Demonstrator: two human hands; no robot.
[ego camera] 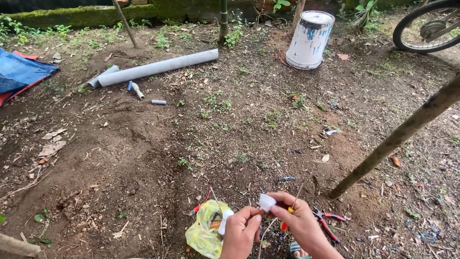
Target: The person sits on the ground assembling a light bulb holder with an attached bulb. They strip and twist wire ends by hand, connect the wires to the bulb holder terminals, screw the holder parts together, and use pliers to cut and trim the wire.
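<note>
At the bottom of the view my left hand [241,230] and my right hand [297,218] meet over bare soil. Between their fingertips is a small white round cap-like part [266,201] with thin wires running down from it. My right hand also grips a screwdriver [289,211] with a yellow and red handle, its thin shaft pointing up. A white tube-shaped piece [225,219] lies just left of my left hand, on a yellow plastic bag [205,231].
Red-handled pliers [327,222] lie on the soil right of my right hand. Farther off lie a long grey pipe [153,68] with short pipe pieces, an upturned white bucket [309,38], a blue tarp [21,72], a bicycle wheel [426,26], and a slanted wooden pole [397,136].
</note>
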